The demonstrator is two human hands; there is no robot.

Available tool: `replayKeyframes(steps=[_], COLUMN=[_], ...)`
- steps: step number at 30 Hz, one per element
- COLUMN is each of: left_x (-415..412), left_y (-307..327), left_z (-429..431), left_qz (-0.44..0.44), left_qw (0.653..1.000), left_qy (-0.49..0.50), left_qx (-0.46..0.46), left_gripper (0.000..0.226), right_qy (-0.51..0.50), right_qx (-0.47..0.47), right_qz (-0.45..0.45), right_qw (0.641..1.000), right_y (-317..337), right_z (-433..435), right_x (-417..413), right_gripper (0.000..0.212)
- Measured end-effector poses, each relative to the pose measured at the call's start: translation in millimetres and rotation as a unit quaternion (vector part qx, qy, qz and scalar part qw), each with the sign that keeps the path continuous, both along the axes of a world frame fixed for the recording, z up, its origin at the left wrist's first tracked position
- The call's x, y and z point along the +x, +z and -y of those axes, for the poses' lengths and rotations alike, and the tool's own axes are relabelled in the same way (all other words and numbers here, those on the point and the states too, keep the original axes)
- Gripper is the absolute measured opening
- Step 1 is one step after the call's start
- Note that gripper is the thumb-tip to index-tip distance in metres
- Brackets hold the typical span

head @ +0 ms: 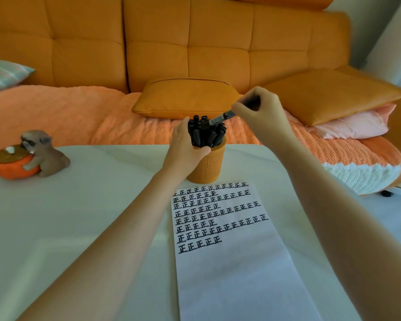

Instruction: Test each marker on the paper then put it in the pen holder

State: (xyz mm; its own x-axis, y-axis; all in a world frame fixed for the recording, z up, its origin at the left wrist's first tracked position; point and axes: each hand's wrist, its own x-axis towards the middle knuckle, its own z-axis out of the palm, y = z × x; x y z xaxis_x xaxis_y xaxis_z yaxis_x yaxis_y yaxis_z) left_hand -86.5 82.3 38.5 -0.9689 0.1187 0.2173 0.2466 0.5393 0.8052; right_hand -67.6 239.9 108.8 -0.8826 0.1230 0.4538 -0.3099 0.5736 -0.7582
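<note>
A person's two bare arms are reaching forward over a white table [79,216]. The left hand [185,147] is gripping an orange, ribbed, cylindrical pen holder [210,167] near its rim, with fingers curled round its left side and the thumb lying across the near edge. The holder is standing upright and is packed with a tight bundle of black markers [203,134], their ends sticking up above the rim, just right of the left hand's fingers. The right hand [262,112] is hovering above and to the right of the holder, pinching one more black marker [218,120] between curled fingers and thumb. This marker is tilting down and to the left, its lower end touching or almost touching the top of the bundle; a pale label is showing on its barrel. Below both hands, between the forearms, a white sheet of paper [236,274] is lying flat, its far edge just beside the base of the holder. Its upper half is carrying rows of one repeated black hand-drawn character. Far to the left of the left hand, a small grey-brown dog figurine [44,150] is hugging a round orange bowl [14,169]; the bowl's contents are showing only as a brownish disc with a white bit. Beyond the hands, an orange sofa [153,42] is holding orange cushions [185,98].
</note>
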Motion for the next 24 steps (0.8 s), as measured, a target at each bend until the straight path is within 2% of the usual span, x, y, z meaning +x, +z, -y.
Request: replayKeyframes(steps=[4,10,14,17,24], left_x=[-5.6,-12.6,-15.7,-15.7,-19.3], left_y=[-2.7,-1.1,-3.2,-5.0,-9.2], left_z=[-1.0,-13.7,-12.2,-7.8,-10.3], left_qz=[0.011,0.007,-0.013,-0.018,-0.068], left_qw=[0.999,0.999,0.999,0.999,0.998], left_qy=[0.000,0.007,0.002,-0.014,-0.012], left_qx=[0.041,0.051,0.048,0.048,-0.009], left_gripper=[0.091,0.101,0.088,0.080,0.065], right_qy=[-0.009,0.001,0.026,0.047,0.083], right_qx=[0.107,0.181,0.228,0.221,0.262], right_qz=[-0.015,0.020,0.037,0.039,-0.029], right_qw=[0.994,0.983,0.973,0.973,0.961], right_y=[12.1,4.4,-1.7,-5.4,-20.9], right_z=[4.6,1.9,7.5,15.7,20.1], right_x=[-3.4,-16.8,-30.0,-36.4,-34.3], right_gripper=[0.005,0.006,0.011,0.023,0.027])
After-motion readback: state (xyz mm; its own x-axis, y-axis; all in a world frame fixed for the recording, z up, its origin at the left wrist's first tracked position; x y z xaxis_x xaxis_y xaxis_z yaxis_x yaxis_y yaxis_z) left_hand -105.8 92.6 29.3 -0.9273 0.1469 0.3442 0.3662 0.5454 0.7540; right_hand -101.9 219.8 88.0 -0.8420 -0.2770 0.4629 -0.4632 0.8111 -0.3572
